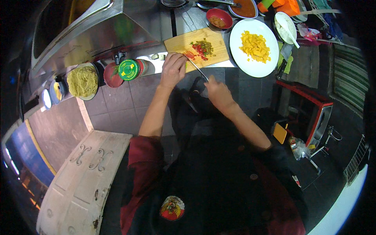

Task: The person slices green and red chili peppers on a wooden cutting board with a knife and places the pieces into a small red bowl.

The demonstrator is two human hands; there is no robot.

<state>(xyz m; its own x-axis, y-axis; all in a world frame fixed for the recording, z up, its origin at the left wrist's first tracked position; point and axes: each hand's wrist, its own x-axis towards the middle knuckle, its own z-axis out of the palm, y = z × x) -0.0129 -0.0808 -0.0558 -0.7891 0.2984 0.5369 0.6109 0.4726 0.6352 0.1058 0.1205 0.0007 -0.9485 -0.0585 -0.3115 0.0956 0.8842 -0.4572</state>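
Observation:
My left hand [174,70] rests with bent fingers at the left end of a wooden cutting board [173,44], against some red pepper strips [189,55]. My right hand [218,91] is closed around the handle of a knife [200,70], whose blade slants up to the fingertips of my left hand. Chopped red pepper [201,52] and chopped green pieces [208,47] lie in a pile on the board. Just right of the board stands a white plate [242,66] with chopped yellow pieces [255,47]. Whether my left fingers grip a strip is hard to tell.
A red bowl [219,18] stands behind the board, beside a dish of orange-red sauce [243,8]. To the left are a green-lidded jar [129,69] and a bowl of noodles [82,81]. Another knife [282,67] lies right of the plate. A metal hood [117,32] juts in at upper left.

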